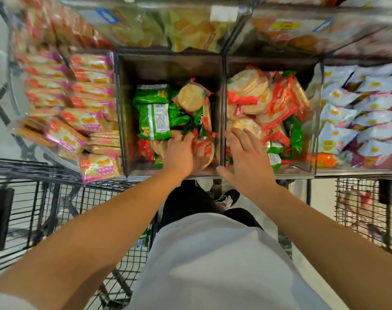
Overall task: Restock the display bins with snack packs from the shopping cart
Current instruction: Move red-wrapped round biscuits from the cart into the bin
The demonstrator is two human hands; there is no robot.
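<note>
Snack packs (pixel 191 98) in bin, left hand (pixel 179 153) reaching in, right hand (pixel 246 157) spread

Green packs (pixel 154 118); red-striped cracker packs (pixel 266 101); pink-edged packs (pixel 91 86); pale blue packs (pixel 356 113); black cart (pixel 34 175).

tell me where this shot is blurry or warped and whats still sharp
Head view: the upper shelf bins and left pink packs smear with motion blur; wide-angle bending curves the cart and bin edges; the hands, left and right, and green packs stay fairly sharp.
</note>
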